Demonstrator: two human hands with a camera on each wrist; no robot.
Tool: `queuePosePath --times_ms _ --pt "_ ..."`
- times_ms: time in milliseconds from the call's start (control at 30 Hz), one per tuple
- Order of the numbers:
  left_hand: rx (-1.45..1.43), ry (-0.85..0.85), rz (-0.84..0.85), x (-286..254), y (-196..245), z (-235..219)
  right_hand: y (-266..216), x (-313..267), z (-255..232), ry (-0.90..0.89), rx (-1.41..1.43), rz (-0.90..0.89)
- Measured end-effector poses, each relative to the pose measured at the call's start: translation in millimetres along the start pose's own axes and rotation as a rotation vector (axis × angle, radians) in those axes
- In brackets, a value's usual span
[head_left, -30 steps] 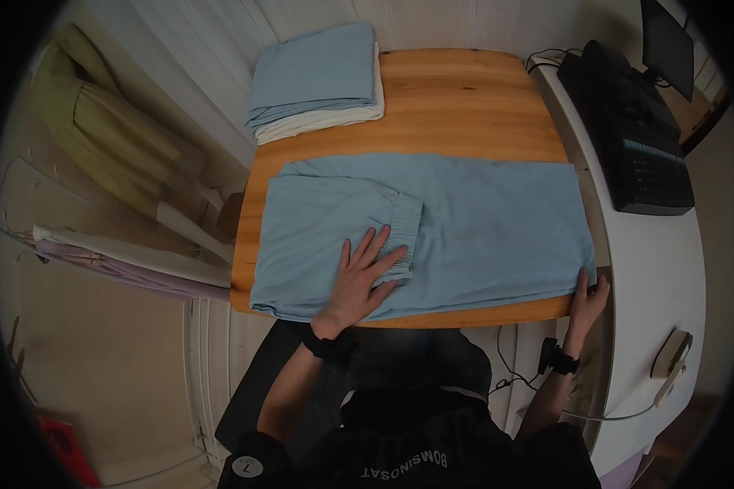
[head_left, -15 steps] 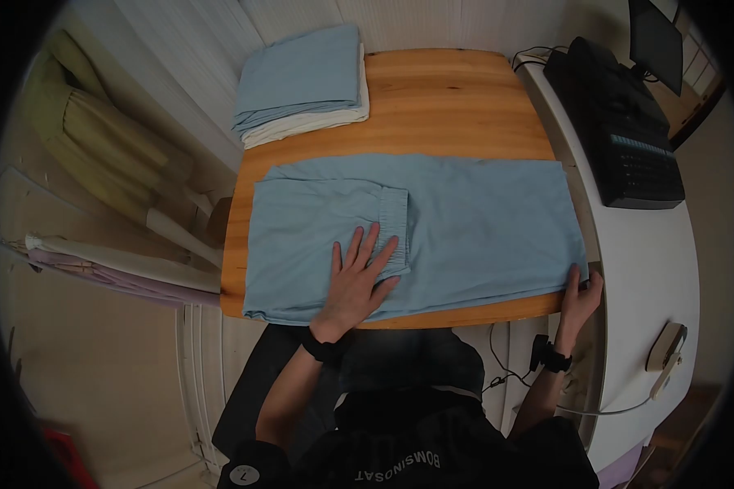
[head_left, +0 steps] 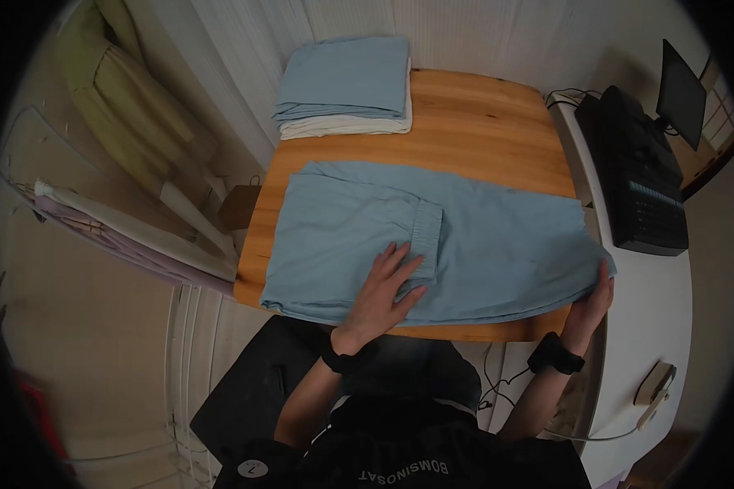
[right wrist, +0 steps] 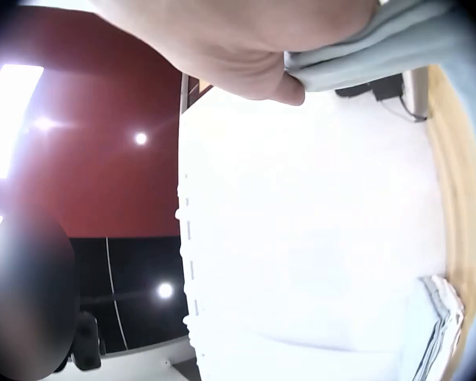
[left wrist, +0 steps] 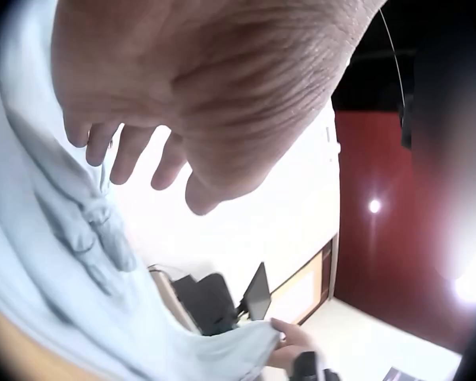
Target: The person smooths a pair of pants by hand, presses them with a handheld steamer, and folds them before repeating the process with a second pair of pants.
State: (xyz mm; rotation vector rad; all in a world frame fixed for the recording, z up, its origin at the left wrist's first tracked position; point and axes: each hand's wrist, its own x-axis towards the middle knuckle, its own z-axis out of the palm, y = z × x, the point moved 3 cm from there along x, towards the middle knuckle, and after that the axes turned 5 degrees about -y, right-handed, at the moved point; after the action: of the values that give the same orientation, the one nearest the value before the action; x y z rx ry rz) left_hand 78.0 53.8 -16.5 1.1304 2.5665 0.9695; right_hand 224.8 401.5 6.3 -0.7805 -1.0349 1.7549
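Light-blue trousers (head_left: 506, 253) lie folded lengthwise across the wooden table (head_left: 481, 122), their left part turned over so the gathered elastic waistband (head_left: 426, 236) sits near the middle. My left hand (head_left: 375, 301) rests with spread, straight fingers on the cloth beside this waistband. At the right end, my right hand (head_left: 591, 310) grips the near corner of the trousers. Its thumb (right wrist: 289, 89) presses on the layered cloth edge in the right wrist view. In the left wrist view that end of the cloth (left wrist: 250, 345) rises toward the right hand.
A folded stack of blue and cream cloth (head_left: 342, 77) stands at the table's back left. On the right, a white counter (head_left: 652, 318) carries a black machine with keys (head_left: 640, 196) and a monitor (head_left: 681, 90). Hanging garments (head_left: 130, 90) are at the left.
My right hand has taken hold of the trousers' right end and raised it, bending the lower edge upward. The left hand stays by the waistband. The head view has shifted slightly.
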Motion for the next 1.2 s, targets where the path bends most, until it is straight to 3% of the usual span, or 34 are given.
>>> queuePosePath --times_ms 33,67,100,133,167,233,267,300,367,433,500,567,600,667,767,833,900,933,967,1000,1067,1100,1167,1200 --pt "-0.265 0.032 -0.023 -4.3 0.2 -8.5 -4.4 -7.4 29.0 -0.016 0.004 0.006" --pt "-0.257 0.043 -0.030 -9.4 0.9 -18.9 -8.7 -16.7 64.2 -0.071 0.011 -0.049" --pt "-0.488 0.094 -0.075 -16.0 -0.5 -31.6 -10.7 -29.9 98.8 -0.123 0.019 -0.104" --pt "-0.718 0.146 -0.116 -21.9 -3.0 -43.5 -12.5 -47.7 135.2 -0.201 -0.079 -0.198" --pt "-0.712 0.157 -0.117 -27.8 -4.2 -56.5 -11.0 -69.6 170.6 -0.279 -0.178 -0.293" --pt "-0.988 0.325 -0.291 -44.0 -19.8 -82.5 3.6 -120.8 231.1 -0.467 -0.353 -0.363" --pt "-0.985 0.339 -0.293 -50.7 -29.4 -92.6 15.4 -153.6 257.3 -0.587 -0.386 -0.329" --pt "-1.184 0.419 -0.335 -58.9 -43.7 -100.8 29.2 -184.6 280.4 -0.708 -0.419 -0.293" --pt "-1.474 0.515 -0.364 -72.4 -83.3 -109.0 83.5 -235.5 300.7 -1.024 -0.472 -0.498" --pt "-1.565 0.523 -0.395 -87.3 -129.2 -109.7 133.5 -279.4 299.0 -1.321 -0.714 -0.458" --pt "-1.655 0.511 -0.419 -92.3 -141.1 -109.2 169.5 -303.2 272.0 -1.368 -0.773 -0.504" --pt "-1.390 0.621 -0.453 -93.4 -144.6 -110.7 173.3 -310.1 259.6 -1.404 -0.838 -0.553" --pt "-1.400 0.618 -0.459 -92.9 -143.3 -110.3 161.8 -306.2 252.4 -1.433 -0.848 -0.494" --pt "-0.766 0.532 -0.713 -90.4 -137.8 -115.6 138.0 -293.5 232.7 -1.456 -0.872 -0.435" --pt "-0.762 0.450 -0.581 -85.6 -138.9 -123.6 103.4 -265.6 196.2 -1.498 -0.875 -0.472" --pt "-0.612 0.487 -0.599 -92.1 -146.7 -128.1 84.2 -235.9 167.4 -1.216 -0.922 -0.457" --pt "-0.465 0.533 -0.612 -100.2 -150.4 -121.1 69.7 -202.4 137.0 -0.863 -1.103 -0.575" --pt "-0.014 0.569 -0.573 -106.1 -149.4 -116.8 68.3 -191.9 126.0 -0.855 -1.103 -0.576" --pt "0.438 0.592 -0.512 -108.3 -143.5 -112.0 71.7 -177.5 111.5 -0.705 -1.126 -0.376" --pt "0.444 0.593 -0.500 -108.4 -140.3 -106.4 75.3 -168.3 101.4 -0.552 -1.133 -0.175" --pt "0.408 0.562 -0.687 -107.1 -138.9 -102.0 81.1 -162.5 102.6 -0.603 -1.227 -0.073" --pt "0.420 0.562 -0.676 -101.4 -136.3 -107.2 86.4 -161.8 102.0 -0.666 -1.331 0.035" --pt "0.148 0.328 -0.897 -96.4 -139.4 -109.4 101.8 -159.9 98.7 -0.729 -1.363 -0.033" --pt "0.155 0.332 -0.895 -98.8 -141.5 -111.4 105.9 -159.0 99.2 -0.794 -1.404 -0.112"
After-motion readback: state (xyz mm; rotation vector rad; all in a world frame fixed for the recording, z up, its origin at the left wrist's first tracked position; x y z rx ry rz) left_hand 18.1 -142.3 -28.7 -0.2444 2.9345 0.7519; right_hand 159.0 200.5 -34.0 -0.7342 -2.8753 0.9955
